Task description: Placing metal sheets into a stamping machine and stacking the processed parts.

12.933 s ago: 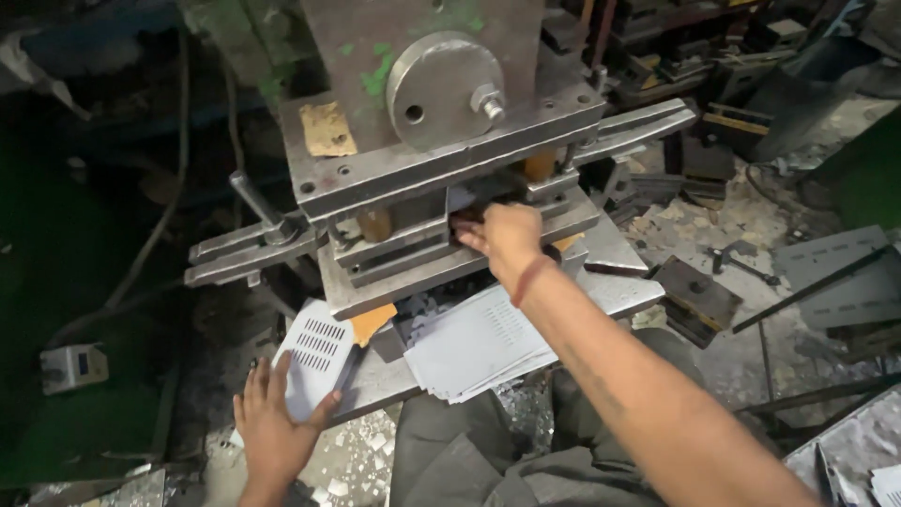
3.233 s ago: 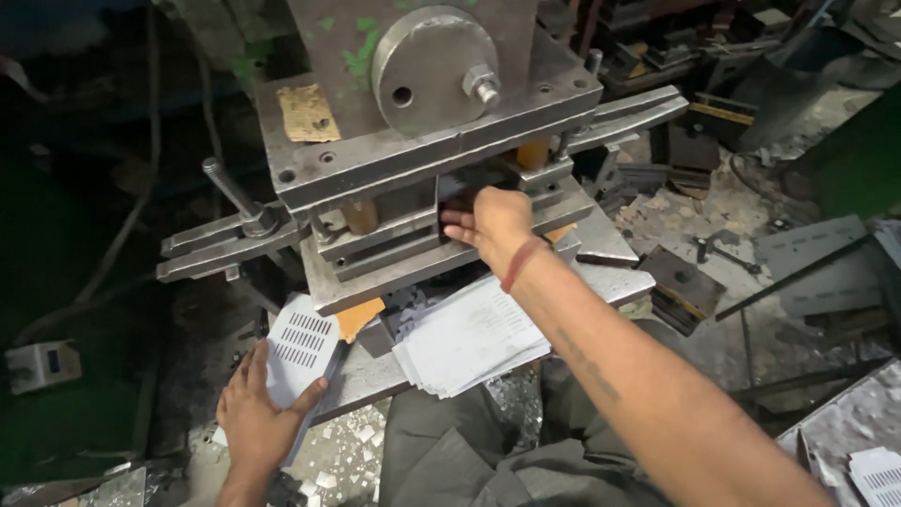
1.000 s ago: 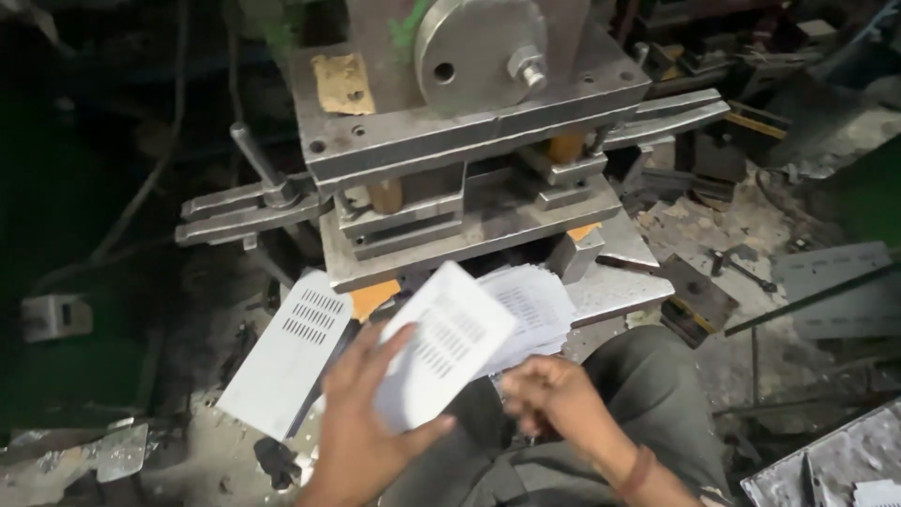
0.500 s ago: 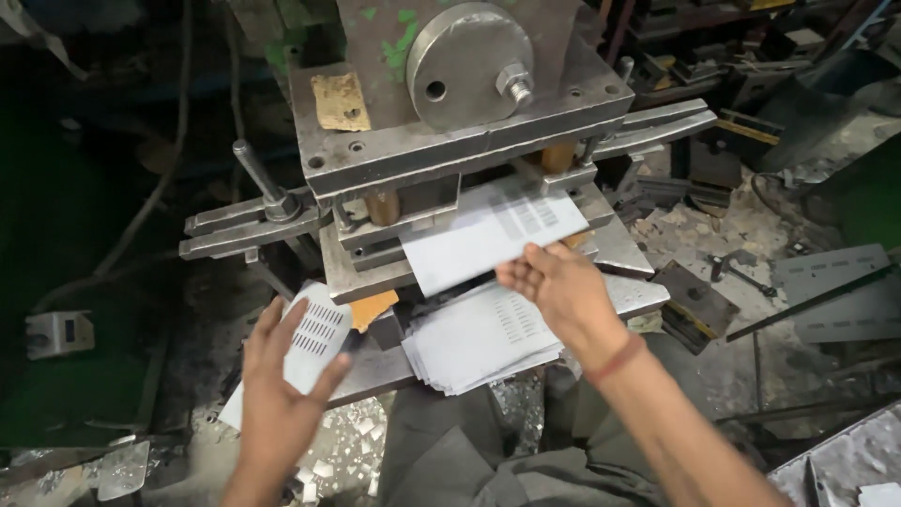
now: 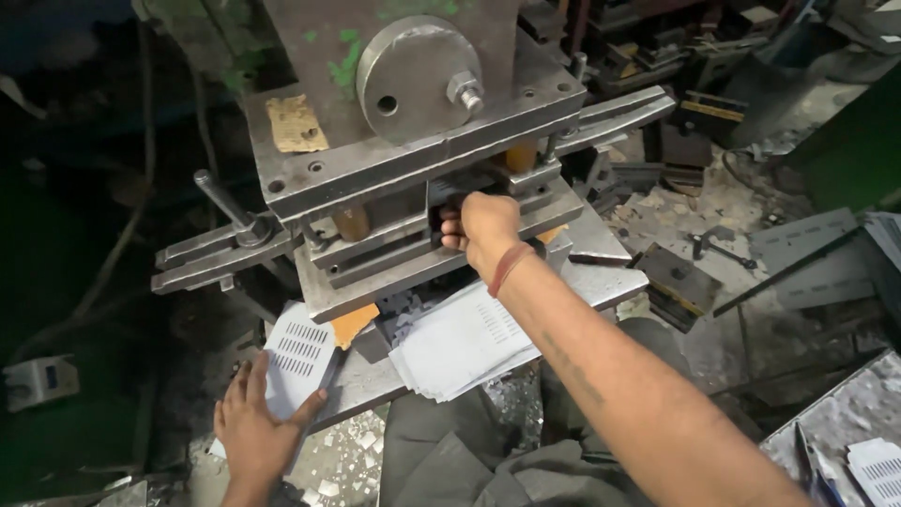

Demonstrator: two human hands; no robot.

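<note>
The right hand point(image 5: 481, 227) is reaching deep into the gap of the grey punch press point(image 5: 413, 160), its fingers curled under the upper block so whatever they may be gripping is hidden (I cannot tell whether they are closed on a sheet). The left hand point(image 5: 255, 427) is lying spread and flat on a slotted white sheet point(image 5: 298, 355) at the near edge of the press table point(image 5: 601, 272), apparently steadying it. Between the hands, a stack of white blanks point(image 5: 460, 343) is sitting within easy reach just below the die. Scrap chips point(image 5: 338, 460) are littering the floor.
</note>
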